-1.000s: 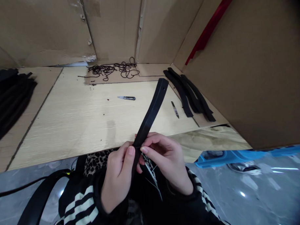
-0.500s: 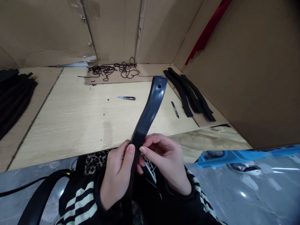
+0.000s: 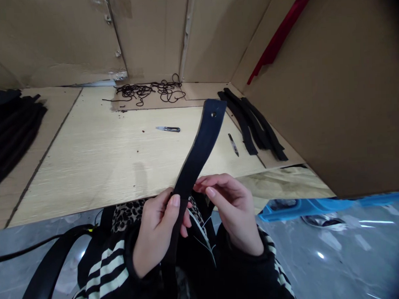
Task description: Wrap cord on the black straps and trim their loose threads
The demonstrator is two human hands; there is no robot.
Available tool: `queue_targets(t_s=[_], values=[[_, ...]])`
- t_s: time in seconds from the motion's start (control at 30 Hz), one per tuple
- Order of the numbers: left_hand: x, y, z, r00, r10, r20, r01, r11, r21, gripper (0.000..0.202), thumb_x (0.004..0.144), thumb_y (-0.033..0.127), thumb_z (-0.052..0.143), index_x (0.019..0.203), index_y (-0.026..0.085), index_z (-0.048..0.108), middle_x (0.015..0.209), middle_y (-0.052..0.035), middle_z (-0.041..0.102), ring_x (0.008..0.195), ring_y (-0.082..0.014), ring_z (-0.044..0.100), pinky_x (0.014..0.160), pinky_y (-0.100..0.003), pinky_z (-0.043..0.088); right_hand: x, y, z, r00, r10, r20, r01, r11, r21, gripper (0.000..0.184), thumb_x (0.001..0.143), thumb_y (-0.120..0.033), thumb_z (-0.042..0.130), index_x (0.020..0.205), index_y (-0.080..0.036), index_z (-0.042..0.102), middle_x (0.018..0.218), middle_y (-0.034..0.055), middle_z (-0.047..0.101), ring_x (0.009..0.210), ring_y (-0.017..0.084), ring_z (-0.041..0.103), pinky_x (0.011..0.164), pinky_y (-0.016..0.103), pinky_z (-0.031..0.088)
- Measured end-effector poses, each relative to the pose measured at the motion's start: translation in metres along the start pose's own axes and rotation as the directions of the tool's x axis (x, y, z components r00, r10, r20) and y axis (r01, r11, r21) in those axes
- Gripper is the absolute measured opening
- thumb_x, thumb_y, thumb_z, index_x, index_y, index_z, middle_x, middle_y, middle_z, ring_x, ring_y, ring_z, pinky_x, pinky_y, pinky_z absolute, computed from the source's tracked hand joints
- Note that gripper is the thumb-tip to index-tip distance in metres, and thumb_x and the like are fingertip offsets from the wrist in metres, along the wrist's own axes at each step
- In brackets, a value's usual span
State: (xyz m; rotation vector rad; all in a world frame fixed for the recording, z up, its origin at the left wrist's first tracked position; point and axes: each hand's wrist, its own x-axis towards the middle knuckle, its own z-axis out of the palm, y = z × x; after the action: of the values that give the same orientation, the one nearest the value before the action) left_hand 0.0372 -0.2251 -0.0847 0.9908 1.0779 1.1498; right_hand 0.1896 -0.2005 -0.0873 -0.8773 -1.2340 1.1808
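A long black strap (image 3: 199, 151) with a small hole near its far end rises from my lap over the wooden table (image 3: 98, 161). My left hand (image 3: 156, 229) grips its lower part, thumb pressed on the front. Beside the strap on the right, my right hand (image 3: 232, 207) has its fingers curled and loosely apart, with the fingertips close to the strap's edge. My sleeves are black with pale stripes.
Small thread snips (image 3: 168, 129) lie mid-table, and a second small tool (image 3: 233, 145) lies to the right. A tangle of dark cord (image 3: 148, 91) sits at the back. Black straps are piled at the right (image 3: 254, 125) and left (image 3: 12, 130). Cardboard walls surround the table. A blue object (image 3: 302, 207) lies lower right.
The strap has turned from edge-on to showing its flat face and hole. My right hand has come off the strap and moved slightly right.
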Motion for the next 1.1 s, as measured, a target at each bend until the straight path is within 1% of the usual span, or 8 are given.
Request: queue_targets(t_s=[0.13, 0.23, 0.3, 0.37, 0.43, 0.47, 0.77, 1.1], values=[[0.001, -0.001, -0.003, 0.998, -0.058, 0.000, 0.058, 0.998, -0.022, 0.038, 0.090, 0.049, 0.051, 0.076, 0.016, 0.063, 0.051, 0.0016, 0.060, 0.039, -0.0070, 0.052, 0.041, -0.016, 0.040, 0.011, 0.001, -0.016, 0.996, -0.074, -0.057, 0.067, 0.989, -0.129, 0.008, 0.086, -0.018, 0.065, 0.090, -0.023, 0.070, 0.095, 0.0016, 0.073, 0.089, 0.014, 0.069, 0.084, 0.027, 0.057], [0.004, -0.003, -0.009, 0.993, -0.122, -0.004, 0.121, 0.989, -0.081, 0.038, 0.090, 0.049, 0.051, 0.075, 0.016, 0.062, 0.051, 0.0005, 0.060, 0.039, -0.0078, 0.052, 0.041, -0.016, 0.041, 0.034, 0.003, -0.045, 0.968, -0.210, -0.135, 0.129, 0.884, -0.449, 0.007, 0.085, -0.022, 0.066, 0.091, -0.021, 0.068, 0.096, 0.0048, 0.072, 0.094, 0.019, 0.068, 0.081, 0.032, 0.057], [0.006, -0.006, -0.014, 0.990, -0.141, -0.011, 0.139, 0.983, -0.118, 0.037, 0.090, 0.048, 0.051, 0.075, 0.016, 0.061, 0.051, 0.0004, 0.061, 0.040, -0.0081, 0.053, 0.041, -0.016, 0.041, 0.055, 0.006, -0.070, 0.952, -0.287, -0.104, 0.122, 0.672, -0.731, 0.013, 0.086, -0.025, 0.062, 0.095, -0.018, 0.067, 0.098, 0.0084, 0.072, 0.090, 0.022, 0.068, 0.078, 0.037, 0.058], [0.008, -0.008, -0.018, 0.989, -0.145, -0.019, 0.141, 0.979, -0.150, 0.037, 0.089, 0.048, 0.051, 0.076, 0.015, 0.061, 0.051, 0.0004, 0.061, 0.039, -0.0081, 0.053, 0.041, -0.016, 0.041, 0.077, 0.011, -0.093, 0.956, -0.292, 0.019, 0.118, 0.322, -0.939, 0.022, 0.088, -0.022, 0.056, 0.105, -0.014, 0.067, 0.103, 0.0128, 0.072, 0.093, 0.028, 0.068, 0.081, 0.044, 0.055], [0.010, -0.010, -0.020, 0.988, -0.155, -0.023, 0.149, 0.973, -0.175, 0.038, 0.089, 0.049, 0.052, 0.075, 0.015, 0.061, 0.051, 0.0006, 0.061, 0.039, -0.0079, 0.052, 0.040, -0.016, 0.041, 0.098, 0.017, -0.110, 0.970, -0.205, 0.132, 0.138, 0.016, -0.990, 0.031, 0.089, -0.015, 0.047, 0.114, -0.008, 0.065, 0.110, 0.0176, 0.070, 0.100, 0.032, 0.065, 0.085, 0.047, 0.052], [0.011, -0.011, -0.020, 0.987, -0.161, -0.020, 0.154, 0.971, -0.183, 0.038, 0.088, 0.050, 0.052, 0.075, 0.015, 0.061, 0.051, 0.0008, 0.060, 0.038, -0.0078, 0.052, 0.040, -0.016, 0.040, 0.108, 0.021, -0.115, 0.973, -0.162, 0.163, 0.160, -0.033, -0.987, 0.034, 0.089, -0.012, 0.044, 0.115, -0.007, 0.064, 0.111, 0.0191, 0.069, 0.102, 0.033, 0.064, 0.086, 0.047, 0.051], [0.012, -0.014, -0.017, 0.987, -0.160, -0.002, 0.155, 0.963, -0.219, 0.042, 0.085, 0.055, 0.054, 0.073, 0.015, 0.059, 0.049, 0.0007, 0.060, 0.035, -0.0079, 0.050, 0.037, -0.016, 0.037, 0.171, 0.072, -0.112, 0.943, 0.096, 0.318, 0.324, -0.047, -0.945, 0.048, 0.093, -0.029, 0.047, 0.134, -0.003, 0.051, 0.138, 0.0231, 0.052, 0.126, 0.034, 0.049, 0.103, 0.048, 0.041], [0.014, -0.017, -0.021, 0.989, -0.149, 0.000, 0.145, 0.962, -0.233, 0.042, 0.087, 0.054, 0.052, 0.073, 0.015, 0.059, 0.049, 0.0007, 0.060, 0.035, -0.0079, 0.050, 0.037, -0.016, 0.038, 0.116, 0.073, -0.084, 0.896, 0.148, 0.419, 0.420, 0.024, -0.907, 0.064, 0.092, -0.048, 0.049, 0.142, -0.009, 0.044, 0.145, 0.0160, 0.045, 0.131, 0.030, 0.041, 0.109, 0.042, 0.036]])
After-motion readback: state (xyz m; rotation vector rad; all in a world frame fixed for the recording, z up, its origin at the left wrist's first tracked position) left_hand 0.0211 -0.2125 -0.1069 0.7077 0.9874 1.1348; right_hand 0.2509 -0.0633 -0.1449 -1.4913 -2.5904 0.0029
